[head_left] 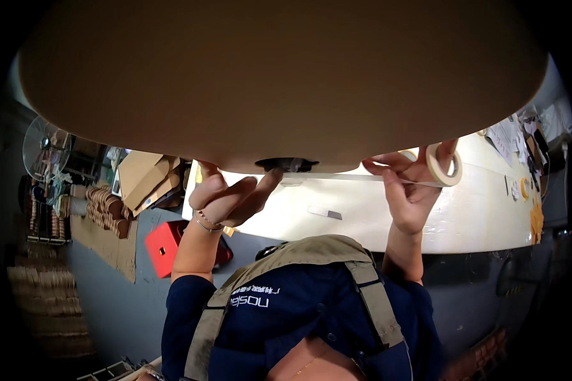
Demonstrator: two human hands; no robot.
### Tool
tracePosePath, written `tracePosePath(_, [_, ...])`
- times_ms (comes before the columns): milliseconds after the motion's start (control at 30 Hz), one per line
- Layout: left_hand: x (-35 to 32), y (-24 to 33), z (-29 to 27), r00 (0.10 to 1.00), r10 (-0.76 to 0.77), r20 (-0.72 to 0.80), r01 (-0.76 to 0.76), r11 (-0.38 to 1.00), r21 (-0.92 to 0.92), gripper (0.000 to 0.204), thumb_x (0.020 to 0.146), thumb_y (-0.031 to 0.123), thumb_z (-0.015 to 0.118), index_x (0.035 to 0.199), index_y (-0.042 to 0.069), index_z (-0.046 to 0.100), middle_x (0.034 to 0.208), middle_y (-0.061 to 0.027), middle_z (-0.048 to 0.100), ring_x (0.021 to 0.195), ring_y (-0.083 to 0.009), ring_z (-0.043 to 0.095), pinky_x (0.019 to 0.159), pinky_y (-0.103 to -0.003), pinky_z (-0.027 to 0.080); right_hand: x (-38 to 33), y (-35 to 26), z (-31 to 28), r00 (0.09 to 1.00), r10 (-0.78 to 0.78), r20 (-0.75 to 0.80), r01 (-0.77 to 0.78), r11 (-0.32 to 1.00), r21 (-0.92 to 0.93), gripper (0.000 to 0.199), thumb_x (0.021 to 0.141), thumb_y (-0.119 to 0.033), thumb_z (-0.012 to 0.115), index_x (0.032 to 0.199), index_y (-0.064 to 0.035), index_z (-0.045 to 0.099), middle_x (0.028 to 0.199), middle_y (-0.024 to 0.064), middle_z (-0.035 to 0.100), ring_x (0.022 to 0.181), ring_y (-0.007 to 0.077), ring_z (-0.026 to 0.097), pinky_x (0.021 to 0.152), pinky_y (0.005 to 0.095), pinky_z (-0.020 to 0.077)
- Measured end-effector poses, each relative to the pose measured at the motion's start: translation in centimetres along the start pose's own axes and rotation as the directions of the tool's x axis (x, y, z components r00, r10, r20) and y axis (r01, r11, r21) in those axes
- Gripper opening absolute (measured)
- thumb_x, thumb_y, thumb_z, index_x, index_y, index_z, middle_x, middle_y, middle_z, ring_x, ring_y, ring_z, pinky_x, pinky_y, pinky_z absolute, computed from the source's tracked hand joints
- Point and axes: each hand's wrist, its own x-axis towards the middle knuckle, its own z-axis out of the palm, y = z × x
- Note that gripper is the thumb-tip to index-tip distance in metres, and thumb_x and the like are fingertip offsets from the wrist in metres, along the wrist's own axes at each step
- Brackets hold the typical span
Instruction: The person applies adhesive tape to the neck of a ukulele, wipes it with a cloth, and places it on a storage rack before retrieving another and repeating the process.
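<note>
My right hand (410, 200) holds a roll of cream masking tape (452, 178), which hangs around its fingers. A pale strip of tape (349, 177) stretches taut from the roll across to my left hand (232, 200). The left fingers are curled, with one fingertip at the strip's end, beside a small dark object (292, 165). I cannot make out what that dark object is. A large tan surface (286, 82) fills the upper view and hides part of the left fingertips and the space beyond both hands.
Below my hands is a white table (362, 225) bearing a small clear-and-grey piece (327, 213). Papers (505, 136) and another tape roll (525, 188) lie at its right. At left are a red stool (165, 247), cardboard sheets (145, 178) and a fan (44, 143).
</note>
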Motion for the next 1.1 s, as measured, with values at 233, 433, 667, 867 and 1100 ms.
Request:
tracePosePath(233, [2.4,-0.2,-0.9,0.961,0.188,0.203,-0.152,0.971,-0.183,0.021,0.078,0.007,0.067,0.096,0.016,0.063,0.080,0.0075,0.065,0.103,-0.0115,0.055,0.091,-0.057,0.040,0.8,-0.5,0.1,1.000,0.008,0.008,-0.008,1.000,-0.025,0.101,0.069,0.020,0.034,0.143,-0.0221,-0.021,0.114,0.0158,0.041,0.095,0.0278,0.065,0.081,0.0361,0.0586])
tracePosePath(433, [2.6,-0.1,-0.9,0.960,0.153,0.234,-0.127,0.984,-0.122,0.021,0.077,0.009,0.067,0.096,0.013,0.063,0.083,0.0041,0.066,0.097,-0.0157,0.057,0.085,-0.053,0.043,1.0,-1.2,0.4,0.997,-0.080,0.010,0.080,0.993,-0.088,0.102,0.071,0.019,0.039,0.142,-0.0184,-0.024,0.124,0.0164,0.038,0.095,0.0300,0.065,0.080,0.0349,0.0582])
tracePosePath(667, [3.7,1.0,-1.1,0.949,0.068,0.309,-0.048,0.996,-0.074,0.021,0.074,0.012,0.068,0.094,0.013,0.071,0.079,0.0033,0.064,0.097,-0.0151,0.054,0.083,-0.050,0.044,0.9,-2.0,0.4,0.999,-0.049,-0.006,0.048,0.996,-0.077,0.101,0.073,0.018,0.041,0.141,-0.0160,-0.026,0.147,0.0216,0.015,0.099,0.0308,0.063,0.080,0.0344,0.0575])
tracePosePath(867, [4.2,1.4,-1.6,0.927,0.012,0.375,0.011,0.998,-0.057,0.025,0.070,0.013,0.070,0.095,0.014,0.073,0.083,0.0039,0.062,0.096,-0.0158,0.051,0.084,-0.051,0.043,0.9,-1.8,0.2,0.997,-0.071,0.029,0.074,0.989,-0.129,0.100,0.074,0.017,0.042,0.142,-0.0159,-0.025,0.148,0.0225,0.014,0.099,0.0301,0.063,0.078,0.0334,0.0574])
tracePosePath(1100, [3.9,1.4,-1.7,0.929,-0.001,0.369,0.029,0.997,-0.070,0.024,0.069,0.013,0.071,0.093,0.015,0.073,0.087,0.0037,0.062,0.097,-0.0158,0.052,0.089,-0.054,0.042,0.9,-1.7,0.4,0.995,-0.086,0.041,0.091,0.984,-0.156,0.099,0.076,0.016,0.044,0.141,-0.0114,-0.024,0.148,0.0229,0.012,0.096,0.0283,0.064,0.078,0.0331,0.0572])
